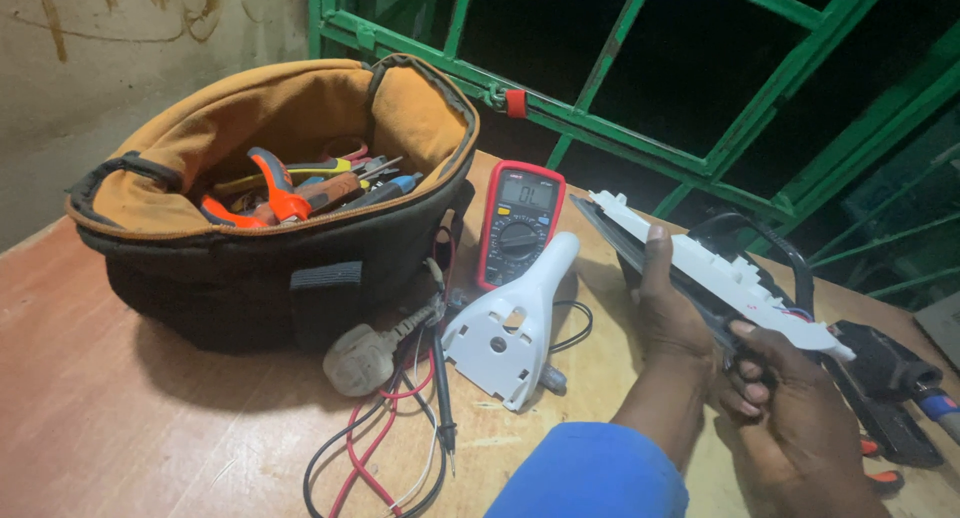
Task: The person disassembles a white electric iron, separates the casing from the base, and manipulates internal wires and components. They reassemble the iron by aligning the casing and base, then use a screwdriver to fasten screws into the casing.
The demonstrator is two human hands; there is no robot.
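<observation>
Both my hands hold a long appliance part (715, 268), white plastic on top and black underneath, tilted above the wooden table (150, 418). My left hand (668, 303) grips its near side with the thumb up on the white edge. Lower down, my right hand (785, 403) closes its fingers around the right end of the part. A blue sleeve covers my left forearm. A white plastic handle cover (515, 323) lies flat on the table just left of my left hand.
An open black and tan tool bag (270, 198) holds pliers and screwdrivers. A red multimeter (518, 223) with red and black leads (385, 438) and a grey plug (362, 358) lies beside it. Black parts (885, 388) lie at right. A green metal grille (700, 88) stands behind.
</observation>
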